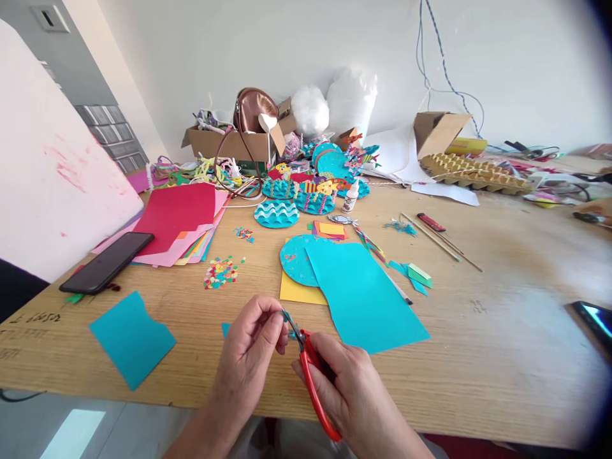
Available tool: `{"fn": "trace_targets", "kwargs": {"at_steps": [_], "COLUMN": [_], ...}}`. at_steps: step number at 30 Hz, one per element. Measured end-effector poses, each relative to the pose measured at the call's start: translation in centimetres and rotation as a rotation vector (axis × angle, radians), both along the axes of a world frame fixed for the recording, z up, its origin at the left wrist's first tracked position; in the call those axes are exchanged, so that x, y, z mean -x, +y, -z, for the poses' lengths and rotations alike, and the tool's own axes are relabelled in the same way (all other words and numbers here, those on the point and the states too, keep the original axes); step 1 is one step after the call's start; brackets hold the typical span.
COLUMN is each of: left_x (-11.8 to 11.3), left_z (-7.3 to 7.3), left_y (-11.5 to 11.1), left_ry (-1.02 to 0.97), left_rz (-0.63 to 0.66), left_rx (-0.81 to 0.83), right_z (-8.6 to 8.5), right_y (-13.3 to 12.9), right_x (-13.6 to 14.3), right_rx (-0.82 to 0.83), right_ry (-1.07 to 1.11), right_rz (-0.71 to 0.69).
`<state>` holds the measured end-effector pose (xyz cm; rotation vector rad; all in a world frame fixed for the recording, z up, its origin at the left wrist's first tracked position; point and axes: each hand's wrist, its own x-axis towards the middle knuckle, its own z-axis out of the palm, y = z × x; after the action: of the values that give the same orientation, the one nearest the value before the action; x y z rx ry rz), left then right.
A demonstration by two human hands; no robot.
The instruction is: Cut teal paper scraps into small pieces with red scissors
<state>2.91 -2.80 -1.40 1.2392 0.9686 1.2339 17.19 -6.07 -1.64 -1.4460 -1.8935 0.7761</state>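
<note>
My right hand (347, 376) is wrapped round the handles of red scissors (313, 389), whose blades point up and left to the fingertips of my left hand (253, 350). Those left fingers are pinched on a small blue paper piece (285, 315), mostly hidden by them and the blades. Just beyond my hands lies a large blue paper sheet (363, 296), overlapping a blue paper disc (299, 258) and a yellow sheet (299, 291). A blue offcut (134, 339) rests on the table to the left.
On the wooden table (478, 357) are paper dots (221, 273), coloured sheets (176, 213), a black phone (108, 261), a glue bottle (350, 196), wooden sticks (442, 242) and a red cutter (431, 222). Blue paper decorations (277, 213) and cardboard boxes (229, 143) stand farther back.
</note>
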Motion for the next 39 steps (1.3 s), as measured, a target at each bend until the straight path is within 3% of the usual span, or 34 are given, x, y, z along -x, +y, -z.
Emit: {"fn": "trace_targets", "kwargs": {"at_steps": [15,22,39], "left_x": [0.1,0.0,0.7], "left_z": [0.1,0.4,-0.7], "left_y": [0.0,-0.2,-0.3], "left_ry": [-0.032,-0.059,0.192], "left_rz": [-0.011,0.013,0.131], "left_rx": [-0.010,0.070,0.009], "right_z": [-0.1,0.0,-0.9], "right_y": [-0.2,-0.3,-0.5], "right_x": [-0.2,-0.3,-0.4], "right_rx": [0.034,0.035,0.062], "right_ry": [-0.025,-0.029,-0.086], "right_rz": [-0.038,-0.027,-0.024]}}
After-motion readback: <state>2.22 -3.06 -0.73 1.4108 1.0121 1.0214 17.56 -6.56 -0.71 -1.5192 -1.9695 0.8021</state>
